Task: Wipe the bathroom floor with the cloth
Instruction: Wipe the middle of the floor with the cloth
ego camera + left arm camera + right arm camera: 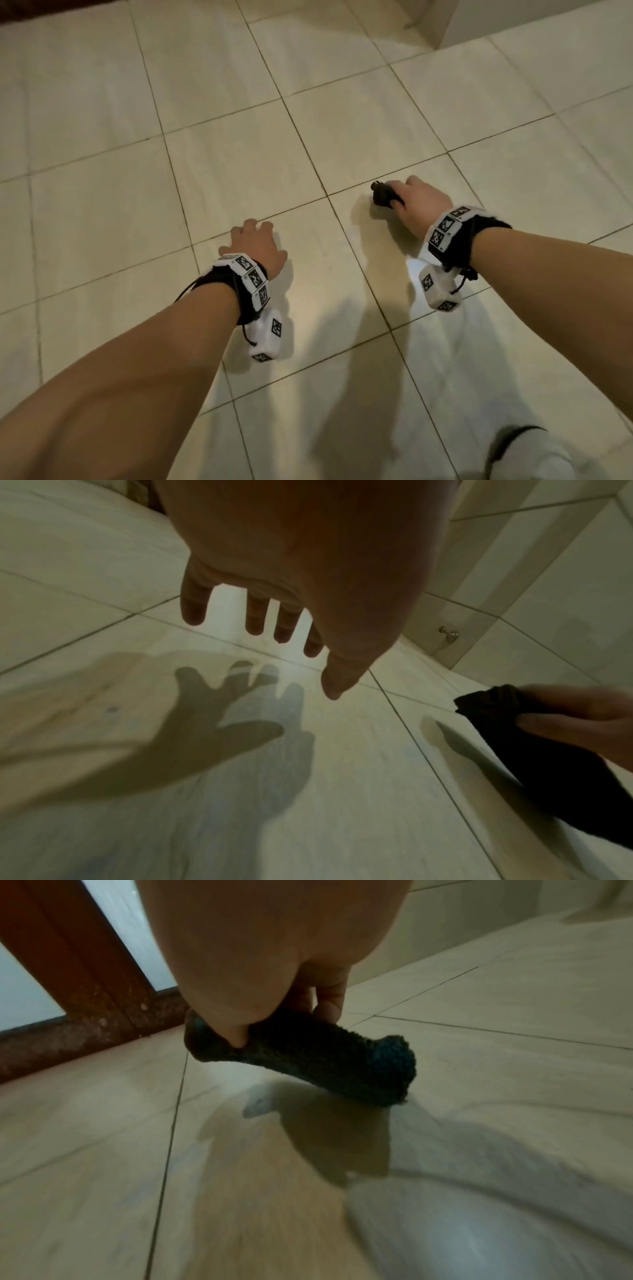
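Cloth [308,1053]: dark, fuzzy, bunched into a short roll, pinched in the right hand [419,202] w/ thumb on one side and fingers [329,1007] curled over the other. In the right wrist view its low end looks at or just above the tile, its shadow close below; can't tell if it actually touches. The rest is lifted off the floor. In the left wrist view more of the cloth hangs down past the hand.

Left hand [257,245]: grasping nothing, fingers [193,607] spread and straight, held over the floor [239,154] w/ its shadow separate below, so prob. hovering, not braced.

Floor: pale square tiles w/ dark grout lines. A wall or step edge [442,24] at far right, a brown door frame [85,969] beyond the cloth in the right wrist view. A white-clad knee [534,452] at bottom right.

Progress, as judgement: early or between strokes. The cloth is balled up, not flat on the tile, and no wet streaks or wiped band show clearly anywhere. Most of the floor prob. left: lay the cloth flat, press, sweep tile by tile.
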Available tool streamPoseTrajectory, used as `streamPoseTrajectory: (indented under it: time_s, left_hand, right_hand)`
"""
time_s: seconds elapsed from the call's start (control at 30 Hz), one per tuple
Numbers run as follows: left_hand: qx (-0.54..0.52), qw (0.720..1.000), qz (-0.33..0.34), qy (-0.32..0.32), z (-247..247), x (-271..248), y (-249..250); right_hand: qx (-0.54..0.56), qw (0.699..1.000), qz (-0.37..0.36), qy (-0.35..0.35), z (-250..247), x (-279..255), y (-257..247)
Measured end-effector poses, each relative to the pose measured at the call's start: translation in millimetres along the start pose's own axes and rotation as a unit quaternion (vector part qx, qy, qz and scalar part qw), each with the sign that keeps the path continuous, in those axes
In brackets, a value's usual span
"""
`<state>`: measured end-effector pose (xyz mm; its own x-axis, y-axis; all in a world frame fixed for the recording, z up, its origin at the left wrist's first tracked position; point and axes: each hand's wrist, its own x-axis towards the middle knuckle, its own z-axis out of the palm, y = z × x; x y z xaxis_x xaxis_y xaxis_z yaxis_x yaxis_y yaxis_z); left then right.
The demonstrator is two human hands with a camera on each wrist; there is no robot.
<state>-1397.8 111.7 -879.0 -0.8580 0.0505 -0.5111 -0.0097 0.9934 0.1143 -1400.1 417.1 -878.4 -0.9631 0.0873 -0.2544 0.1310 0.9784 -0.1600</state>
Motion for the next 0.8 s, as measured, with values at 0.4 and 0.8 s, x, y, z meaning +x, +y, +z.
streamPoseTrajectory:
  time_s: [0.4,0.8]
  left_hand:
    - [-0.001,0.999,-0.040,-0.003,36,-40,-31]
    - [-0.018,1.000,-0.009,0.013,44,-26,-1]
  right_hand:
    - [-0.047,0.994,-0.030,-0.092,41,-32,-22]
    - [-0.019,0.993,0.021,-0.116,48,-34,-21]
